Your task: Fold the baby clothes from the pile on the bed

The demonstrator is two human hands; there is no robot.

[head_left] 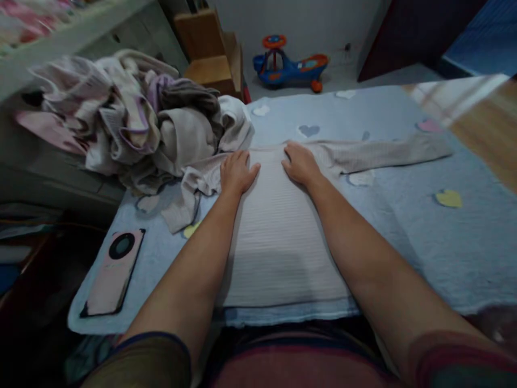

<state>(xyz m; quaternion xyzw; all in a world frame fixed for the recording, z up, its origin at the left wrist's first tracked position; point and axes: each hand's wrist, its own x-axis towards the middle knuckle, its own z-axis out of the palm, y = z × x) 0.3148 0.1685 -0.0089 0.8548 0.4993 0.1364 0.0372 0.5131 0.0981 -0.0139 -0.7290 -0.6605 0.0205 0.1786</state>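
A pale, finely ribbed long-sleeved shirt [280,231] lies flat across the table cover, its hem towards me. Its right-hand sleeve stretches out straight to the side, while the left-hand sleeve is crumpled and bent towards me. My left hand [237,171] rests on the shirt's left shoulder area, fingers spread and thumb pointing inward. On the opposite shoulder, near the neckline, lies my right hand [299,163] with its fingers somewhat curled against the fabric. Whether those fingertips pinch any cloth cannot be made out.
A heap of clothes [161,118] fills the far left of the table. A pink phone [115,272] lies face down at the near left. The light blue cover [424,248] has coloured hearts. Beyond stand a cardboard box [208,67] and a blue-orange ride-on toy [288,67].
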